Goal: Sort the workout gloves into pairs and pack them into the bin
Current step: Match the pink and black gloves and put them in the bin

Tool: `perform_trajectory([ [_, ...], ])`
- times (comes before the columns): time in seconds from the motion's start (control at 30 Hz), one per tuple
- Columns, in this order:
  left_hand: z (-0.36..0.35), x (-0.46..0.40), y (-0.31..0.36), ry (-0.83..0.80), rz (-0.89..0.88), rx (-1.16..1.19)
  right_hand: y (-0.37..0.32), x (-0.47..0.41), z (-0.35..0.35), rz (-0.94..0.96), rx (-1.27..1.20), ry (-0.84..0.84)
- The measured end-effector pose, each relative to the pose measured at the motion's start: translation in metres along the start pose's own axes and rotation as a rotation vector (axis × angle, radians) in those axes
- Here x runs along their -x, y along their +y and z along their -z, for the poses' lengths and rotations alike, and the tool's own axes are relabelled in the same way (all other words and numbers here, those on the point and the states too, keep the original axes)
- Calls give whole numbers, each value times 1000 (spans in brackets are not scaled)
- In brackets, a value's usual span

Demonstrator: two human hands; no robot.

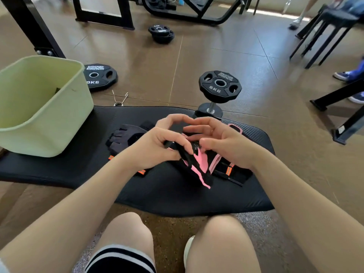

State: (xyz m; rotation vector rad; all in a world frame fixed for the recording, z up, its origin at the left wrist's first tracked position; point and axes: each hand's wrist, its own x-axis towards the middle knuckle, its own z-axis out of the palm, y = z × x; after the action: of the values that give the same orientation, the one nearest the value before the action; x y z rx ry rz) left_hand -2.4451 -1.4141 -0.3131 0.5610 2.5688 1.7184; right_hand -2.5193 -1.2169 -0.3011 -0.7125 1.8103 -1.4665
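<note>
Matt pale green plastic bin [49, 107] at nine o'clock, soft black-and-pink cloth glove [199, 166], ribbed matt black foam mat [167, 194], glossy brown floor tiles [137, 62] at twelve o'clock

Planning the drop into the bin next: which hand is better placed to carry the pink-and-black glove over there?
Left, probably. The left hand already grips the pink-and-black glove, and the green bin stands on its side of the black mat. The right hand would have to cross over.

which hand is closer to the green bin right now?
Left. The left hand grips the pink-and-black glove mid-mat, with the green bin off to its left. The right hand, also on the glove, is farther from the bin.
</note>
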Motion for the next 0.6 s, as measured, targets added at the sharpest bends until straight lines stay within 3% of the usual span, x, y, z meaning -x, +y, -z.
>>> perform_trajectory([
  [0.13,-11,-5,-4,-37,-26,25,1,13,3,-53,183,-108],
  [0.33,-31,-25,-21,-75,85,-119,16,40,25,-121,63,128],
  [0.47,-41,-29,-56,-437,119,-693,31,65,50,-144,73,194],
  [0.53,-45,-28,-65,-467,68,-867,34,70,56,-181,113,182],
  [0.6,-45,-28,-62,-396,-106,-952,35,71,61,-218,154,163],
])
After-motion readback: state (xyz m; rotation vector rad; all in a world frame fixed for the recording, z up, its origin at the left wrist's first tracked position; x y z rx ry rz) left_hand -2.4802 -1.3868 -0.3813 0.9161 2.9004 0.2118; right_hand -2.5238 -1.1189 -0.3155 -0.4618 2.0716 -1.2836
